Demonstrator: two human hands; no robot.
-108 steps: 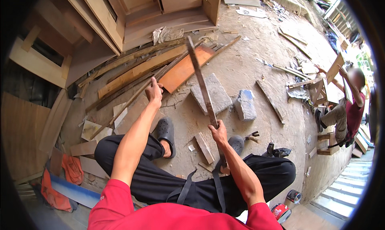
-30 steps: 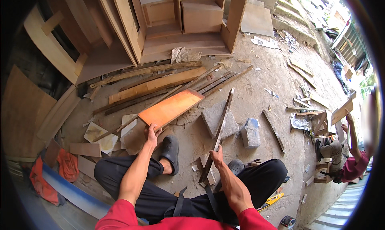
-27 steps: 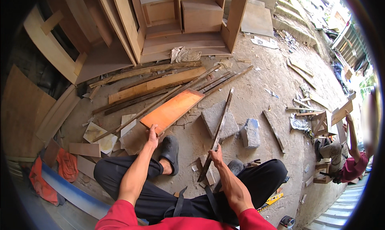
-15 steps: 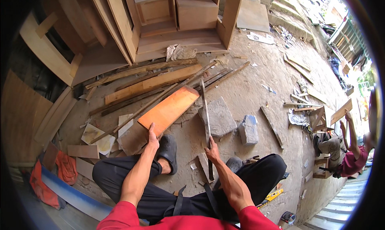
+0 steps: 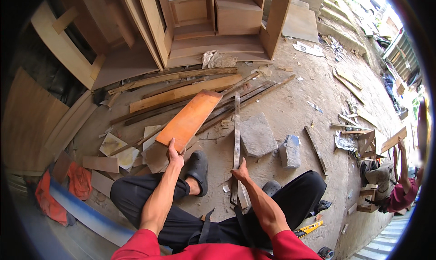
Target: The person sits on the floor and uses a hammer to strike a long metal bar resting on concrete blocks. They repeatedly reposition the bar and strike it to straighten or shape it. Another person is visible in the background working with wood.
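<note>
My left hand (image 5: 174, 154) grips the near end of an orange-faced wooden board (image 5: 190, 120), which slants up and to the right above the ground. The fingers of that hand are wrapped round the board's edge, partly hidden beneath it. In my right hand (image 5: 241, 169) is a long, narrow wooden strip (image 5: 236, 128), held near its lower part. Small dark spots dot its broad face, and it points away from me, apart from the board. Its lower end lies by another short wood piece (image 5: 244, 196) between my feet.
Long planks (image 5: 181, 93) lie beyond the board, before a wooden cabinet (image 5: 218, 44). Right of the strip sit a grey stone block (image 5: 258, 135) and a smaller bluish block (image 5: 289, 152). A yellow level (image 5: 311, 228) lies by my right knee. Another person (image 5: 404, 187) handles wood at far right.
The strip has turned from its thin edge to its broad face and stands straighter. The orange board is slightly steeper. The whole view has shifted, with the scene moving right.
</note>
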